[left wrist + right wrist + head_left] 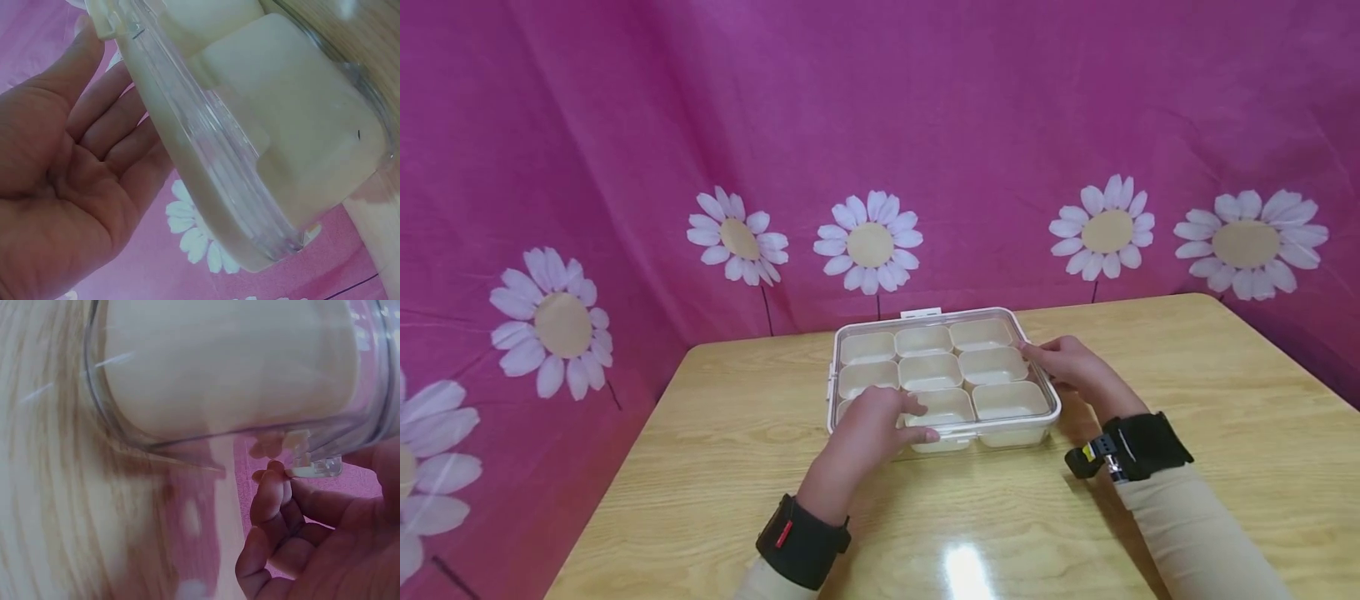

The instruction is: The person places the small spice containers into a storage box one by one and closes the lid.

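A clear lidded food storage box (928, 358) with a white rim lies flat on the table, several cream compartments (992, 367) showing through its lid. My left hand (868, 429) reaches over the near left part of the lid with extended fingers. Its thumb is by the front clip (957, 439); in the left wrist view the palm faces the box side. At the right side, my right hand (1078, 371) has its fingertips at the rim. The right wrist view shows its curled fingers (269, 497) at a side clip (315, 469) that juts outward; the thumb's contact is unclear.
The wooden table (722, 467) extends on both sides and in front of the box. A purple curtain (970, 125) with white daisies hangs behind it and along the left. The back clip (921, 313) sticks out from the rim; another clip (831, 382) is at the left side.
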Tool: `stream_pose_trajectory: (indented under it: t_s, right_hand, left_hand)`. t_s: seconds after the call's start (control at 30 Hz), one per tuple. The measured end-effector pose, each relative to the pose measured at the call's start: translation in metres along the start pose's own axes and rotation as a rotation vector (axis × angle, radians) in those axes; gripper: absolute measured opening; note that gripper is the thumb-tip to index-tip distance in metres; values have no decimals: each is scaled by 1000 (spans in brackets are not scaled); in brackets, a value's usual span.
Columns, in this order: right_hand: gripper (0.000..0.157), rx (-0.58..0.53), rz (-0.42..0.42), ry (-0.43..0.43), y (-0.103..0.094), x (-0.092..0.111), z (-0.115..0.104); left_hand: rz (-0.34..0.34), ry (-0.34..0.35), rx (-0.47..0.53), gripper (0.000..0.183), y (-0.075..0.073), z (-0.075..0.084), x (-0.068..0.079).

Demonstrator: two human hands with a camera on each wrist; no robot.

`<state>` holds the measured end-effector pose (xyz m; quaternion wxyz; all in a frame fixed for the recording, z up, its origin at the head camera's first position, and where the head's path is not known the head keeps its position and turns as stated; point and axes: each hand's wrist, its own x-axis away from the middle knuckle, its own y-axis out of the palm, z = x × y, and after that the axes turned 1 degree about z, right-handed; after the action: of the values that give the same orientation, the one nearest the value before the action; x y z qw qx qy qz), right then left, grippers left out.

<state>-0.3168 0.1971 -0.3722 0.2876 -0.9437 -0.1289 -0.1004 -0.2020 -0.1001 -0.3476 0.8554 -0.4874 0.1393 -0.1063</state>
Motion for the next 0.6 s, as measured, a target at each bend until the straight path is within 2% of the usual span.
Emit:
stream_pose_trajectory:
  t_s: [0.4, 0.5, 0.6]
  right_hand:
    - [78, 15, 3, -4, -1, -1, -2]
    - [75, 146, 80, -62, 2, 3, -8]
    - [66, 350, 237, -184, 8, 9, -18]
  left_hand:
    - [-8, -2, -49, 43, -2, 4, -3]
    - [-11, -3, -57, 43, -2, 5, -3]
    - [-24, -13, -42, 43, -2, 5, -3]
